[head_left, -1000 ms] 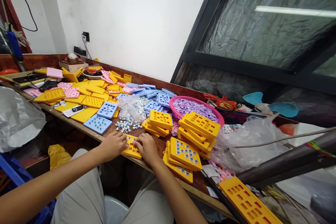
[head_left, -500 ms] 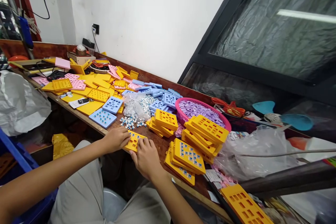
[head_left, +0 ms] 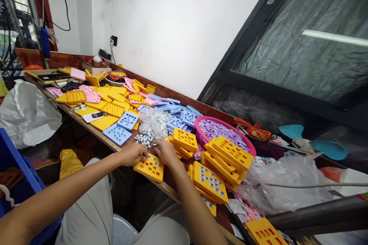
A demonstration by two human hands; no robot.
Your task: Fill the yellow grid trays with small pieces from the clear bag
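A yellow plastic panel (head_left: 149,169) with rows of square holes lies tilted at the table's front edge. Small blue-and-white pieces sit in some of its holes, mostly toward the far right side. My left hand (head_left: 134,154) has its fingers curled over the panel's far left corner. Beyond the panel, my right hand (head_left: 167,154) reaches to the near edge of a heap of loose blue-and-white pieces (head_left: 145,138), its fingertips pinched at one small piece. A clear plastic bag (head_left: 151,123) rests on part of that heap.
Right of my hands stand stacks of yellow panels (head_left: 211,180), with a pink basin (head_left: 198,132) of purple pieces behind. Blue panels (head_left: 117,134) and many yellow and pink ones cover the left side. Plastic bags (head_left: 284,183) lie at far right; a blue crate (head_left: 17,160) is at lower left.
My right hand has left the yellow panel and moved up to the loose pieces. The panel now shows more of its face, while my left hand stays at its corner. The view has shifted slightly.
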